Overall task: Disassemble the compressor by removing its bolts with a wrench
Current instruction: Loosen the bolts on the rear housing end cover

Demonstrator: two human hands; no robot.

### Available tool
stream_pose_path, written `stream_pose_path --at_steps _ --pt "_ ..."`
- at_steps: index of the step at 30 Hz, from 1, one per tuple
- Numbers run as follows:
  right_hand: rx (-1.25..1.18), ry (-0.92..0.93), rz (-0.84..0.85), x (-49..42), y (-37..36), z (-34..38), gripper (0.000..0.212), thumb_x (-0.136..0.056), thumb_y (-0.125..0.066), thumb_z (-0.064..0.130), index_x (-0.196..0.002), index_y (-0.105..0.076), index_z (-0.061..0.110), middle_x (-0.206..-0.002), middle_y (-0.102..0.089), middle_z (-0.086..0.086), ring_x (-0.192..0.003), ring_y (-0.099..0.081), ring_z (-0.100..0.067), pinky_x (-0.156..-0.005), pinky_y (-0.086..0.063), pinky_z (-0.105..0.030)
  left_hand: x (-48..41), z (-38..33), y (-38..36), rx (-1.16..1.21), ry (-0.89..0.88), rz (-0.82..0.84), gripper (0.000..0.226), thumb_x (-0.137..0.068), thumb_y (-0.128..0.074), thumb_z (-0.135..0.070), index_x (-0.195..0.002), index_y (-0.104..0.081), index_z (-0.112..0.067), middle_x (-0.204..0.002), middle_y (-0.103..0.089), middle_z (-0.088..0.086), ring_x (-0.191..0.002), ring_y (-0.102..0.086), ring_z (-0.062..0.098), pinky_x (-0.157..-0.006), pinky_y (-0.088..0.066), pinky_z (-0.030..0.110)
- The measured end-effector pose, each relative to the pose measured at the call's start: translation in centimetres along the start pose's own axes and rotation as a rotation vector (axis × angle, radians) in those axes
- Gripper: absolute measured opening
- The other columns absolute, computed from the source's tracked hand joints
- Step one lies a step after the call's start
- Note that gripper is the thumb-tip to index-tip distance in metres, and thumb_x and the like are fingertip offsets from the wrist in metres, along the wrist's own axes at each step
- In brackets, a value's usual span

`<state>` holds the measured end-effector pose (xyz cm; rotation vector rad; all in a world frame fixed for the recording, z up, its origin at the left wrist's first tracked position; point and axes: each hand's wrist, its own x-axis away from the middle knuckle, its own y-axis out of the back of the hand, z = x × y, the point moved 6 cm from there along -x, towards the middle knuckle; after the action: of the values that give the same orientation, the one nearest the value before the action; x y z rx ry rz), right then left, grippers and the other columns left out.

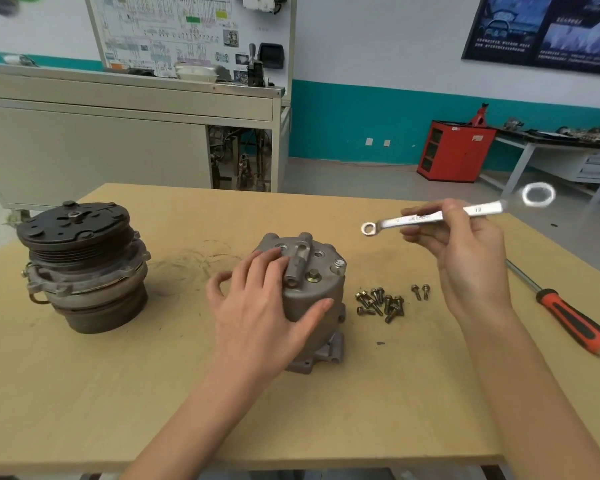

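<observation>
A grey aluminium compressor body stands on end in the middle of the wooden table. My left hand rests over its left side, fingers on the top face and thumb against the side wall. A brass-coloured bolt and a silver one sit in the top face. My right hand holds a silver double-ring wrench in the air, up and to the right of the compressor, apart from it. Several loose bolts lie on the table just right of the compressor.
The black clutch and pulley section stands at the table's left. A red and black screwdriver lies near the right edge. Beyond the table are a grey training bench, a red cabinet and another workbench.
</observation>
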<state>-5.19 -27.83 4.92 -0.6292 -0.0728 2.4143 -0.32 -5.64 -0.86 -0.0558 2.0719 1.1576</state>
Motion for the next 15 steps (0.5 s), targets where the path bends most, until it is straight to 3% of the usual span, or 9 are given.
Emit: stream_pose_path --at_steps 4,6,12,15 --pt "-0.192 -0.070 0.114 3.7 -2.4 -0.6 0.024 -0.099 -0.041 0.009 -0.091 -0.063 0.004 -0.093 -0.073 -0.012 -0.086 -0.071 -0.026 -0.073 -0.056 -0.026 -0.8 1.5 0.0 0.147 -0.145 0.143 0.085 -0.076 -0.040 -0.075 -0.136 -0.054 -0.017 -0.146 -0.048 -0.004 -0.138 -0.036 0.010 -0.116 -0.019 0.042" --pt "-0.164 -0.020 0.116 5.1 -3.2 -1.0 0.020 -0.098 -0.044 0.007 -0.090 -0.063 0.005 -0.089 -0.074 -0.007 -0.083 -0.072 -0.024 -0.071 -0.056 -0.023 -0.9 1.4 0.1 0.113 -0.152 0.110 0.084 -0.076 -0.041 -0.073 -0.134 -0.058 -0.014 -0.142 -0.053 -0.002 -0.136 -0.041 0.013 -0.117 -0.023 0.047" --pt "0.208 0.501 0.017 7.9 -3.8 -0.6 0.010 -0.090 -0.059 0.027 -0.087 -0.068 0.025 -0.087 -0.072 0.010 -0.079 -0.071 -0.015 -0.068 -0.057 -0.033 -0.2 -0.4 -0.1 -0.066 -0.108 0.005 0.077 -0.082 -0.041 -0.066 -0.121 -0.067 -0.004 -0.126 -0.065 0.009 -0.123 -0.058 0.025 -0.113 -0.022 0.050" --pt "0.374 0.716 0.014 8.6 -4.4 -0.3 0.031 -0.090 -0.060 0.025 -0.083 -0.070 -0.002 -0.081 -0.070 -0.008 -0.077 -0.068 -0.015 -0.069 -0.056 -0.031 0.0 -0.9 -0.3 -0.090 -0.107 -0.037 0.077 -0.083 -0.041 -0.065 -0.119 -0.068 -0.003 -0.124 -0.066 0.011 -0.121 -0.060 0.026 -0.112 -0.022 0.051"
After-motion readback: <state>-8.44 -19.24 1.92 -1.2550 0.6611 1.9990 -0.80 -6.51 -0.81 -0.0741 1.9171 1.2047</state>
